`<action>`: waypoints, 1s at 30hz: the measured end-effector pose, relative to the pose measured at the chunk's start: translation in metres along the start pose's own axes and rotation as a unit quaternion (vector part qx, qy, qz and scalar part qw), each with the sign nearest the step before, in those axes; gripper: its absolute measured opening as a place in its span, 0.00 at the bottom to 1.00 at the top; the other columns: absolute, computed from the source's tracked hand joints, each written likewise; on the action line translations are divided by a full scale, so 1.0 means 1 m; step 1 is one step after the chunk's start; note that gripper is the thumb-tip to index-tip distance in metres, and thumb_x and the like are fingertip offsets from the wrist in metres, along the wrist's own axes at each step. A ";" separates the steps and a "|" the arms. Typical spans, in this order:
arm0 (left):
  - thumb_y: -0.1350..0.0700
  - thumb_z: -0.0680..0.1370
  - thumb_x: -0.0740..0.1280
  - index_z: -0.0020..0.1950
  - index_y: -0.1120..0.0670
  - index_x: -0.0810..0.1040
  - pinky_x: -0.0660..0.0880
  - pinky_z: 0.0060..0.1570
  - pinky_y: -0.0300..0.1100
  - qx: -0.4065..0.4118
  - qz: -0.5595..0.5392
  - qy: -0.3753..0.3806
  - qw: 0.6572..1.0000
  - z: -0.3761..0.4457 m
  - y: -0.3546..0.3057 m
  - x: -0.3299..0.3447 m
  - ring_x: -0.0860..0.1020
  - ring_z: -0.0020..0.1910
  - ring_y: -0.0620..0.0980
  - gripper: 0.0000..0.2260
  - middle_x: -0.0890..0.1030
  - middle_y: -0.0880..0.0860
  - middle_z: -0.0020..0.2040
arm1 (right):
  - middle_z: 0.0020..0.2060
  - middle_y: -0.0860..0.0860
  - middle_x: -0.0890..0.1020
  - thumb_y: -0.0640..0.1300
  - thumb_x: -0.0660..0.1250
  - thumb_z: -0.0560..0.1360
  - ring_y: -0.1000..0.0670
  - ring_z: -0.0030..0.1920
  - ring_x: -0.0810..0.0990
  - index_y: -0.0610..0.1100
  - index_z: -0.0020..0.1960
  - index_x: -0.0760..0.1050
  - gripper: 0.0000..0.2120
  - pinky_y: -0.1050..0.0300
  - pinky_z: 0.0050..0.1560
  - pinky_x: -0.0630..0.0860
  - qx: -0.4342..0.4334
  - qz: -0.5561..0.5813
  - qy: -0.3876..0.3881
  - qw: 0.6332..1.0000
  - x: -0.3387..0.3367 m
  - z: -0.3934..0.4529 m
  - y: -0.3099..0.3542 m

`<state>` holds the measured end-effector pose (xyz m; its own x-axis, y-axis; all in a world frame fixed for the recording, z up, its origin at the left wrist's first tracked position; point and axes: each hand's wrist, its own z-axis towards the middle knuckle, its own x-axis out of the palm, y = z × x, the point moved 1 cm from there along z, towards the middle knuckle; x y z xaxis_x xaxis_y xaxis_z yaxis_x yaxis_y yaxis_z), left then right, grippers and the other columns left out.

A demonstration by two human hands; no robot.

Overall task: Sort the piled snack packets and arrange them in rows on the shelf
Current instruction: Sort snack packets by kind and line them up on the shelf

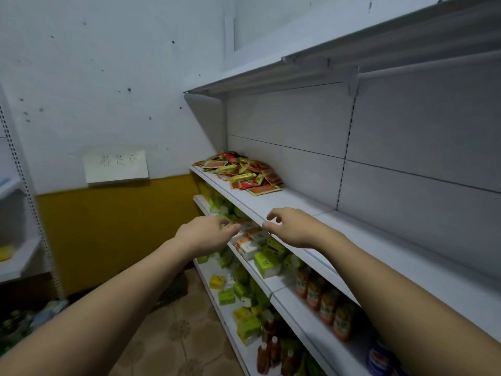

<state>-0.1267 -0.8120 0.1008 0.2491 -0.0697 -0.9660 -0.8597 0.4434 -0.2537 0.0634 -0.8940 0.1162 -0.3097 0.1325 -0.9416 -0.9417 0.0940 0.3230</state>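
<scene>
The pile of snack packets (240,173) is lying ahead of both empty, loosely curled hands, nearer the right hand (291,226) than the left hand (207,230).

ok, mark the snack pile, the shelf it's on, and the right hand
snack pile (240,173), head view, middle of the heap
shelf (303,206), head view, bare board right of the pile
right hand (291,226), head view, back of the hand

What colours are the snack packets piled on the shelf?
Mostly red, orange and yellow-green, seen in the head view: the snack packets lie heaped on the white shelf.
</scene>
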 end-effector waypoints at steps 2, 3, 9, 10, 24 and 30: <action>0.30 0.79 0.53 0.72 0.43 0.73 0.76 0.62 0.53 0.000 -0.013 -0.016 1.000 0.027 0.011 0.000 0.75 0.67 0.51 0.28 0.76 0.48 0.70 | 0.66 0.47 0.76 0.60 0.58 0.81 0.46 0.64 0.74 0.48 0.68 0.72 0.22 0.47 0.63 0.73 0.003 0.007 -0.010 1.000 0.004 0.029 0.001; 0.31 0.79 0.53 0.72 0.44 0.73 0.76 0.61 0.52 0.002 -0.020 -0.022 1.000 0.041 0.014 0.002 0.76 0.66 0.51 0.28 0.77 0.48 0.69 | 0.66 0.47 0.76 0.60 0.58 0.81 0.46 0.64 0.75 0.48 0.68 0.72 0.22 0.47 0.63 0.73 0.006 0.012 -0.010 1.000 0.007 0.043 -0.001; 0.32 0.80 0.54 0.72 0.44 0.73 0.77 0.55 0.47 0.028 -0.020 -0.032 0.999 0.139 0.019 0.011 0.78 0.62 0.49 0.27 0.79 0.48 0.66 | 0.64 0.48 0.78 0.60 0.59 0.80 0.48 0.61 0.76 0.49 0.66 0.73 0.21 0.46 0.62 0.75 0.017 0.020 0.002 1.000 0.021 0.147 -0.032; 0.33 0.80 0.54 0.72 0.45 0.73 0.77 0.53 0.46 0.030 -0.023 -0.036 0.999 0.158 0.020 0.010 0.78 0.61 0.49 0.26 0.79 0.48 0.66 | 0.64 0.48 0.78 0.60 0.59 0.80 0.48 0.61 0.77 0.49 0.65 0.74 0.21 0.46 0.61 0.75 0.017 0.026 -0.001 1.000 0.022 0.169 -0.038; 0.32 0.79 0.56 0.71 0.43 0.73 0.77 0.60 0.53 0.012 -0.005 -0.054 0.998 0.396 0.094 0.002 0.74 0.67 0.55 0.25 0.78 0.50 0.67 | 0.47 0.45 0.84 0.53 0.63 0.79 0.43 0.48 0.82 0.42 0.52 0.80 0.15 0.47 0.50 0.79 0.007 0.045 -0.015 0.999 0.032 0.420 -0.066; 0.36 0.80 0.58 0.70 0.45 0.75 0.77 0.53 0.47 0.020 -0.052 -0.042 0.998 0.474 0.153 0.012 0.77 0.60 0.51 0.22 0.80 0.49 0.63 | 0.44 0.40 0.82 0.49 0.63 0.79 0.43 0.42 0.80 0.37 0.51 0.79 0.15 0.53 0.41 0.73 0.023 0.048 0.017 0.998 0.079 0.516 -0.049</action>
<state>-0.0434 -0.3211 0.0741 0.3741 -0.0422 -0.9264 -0.8095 0.4726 -0.3484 0.1531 -0.3794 0.0752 -0.4039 0.1095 -0.9082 -0.9005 0.1269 0.4158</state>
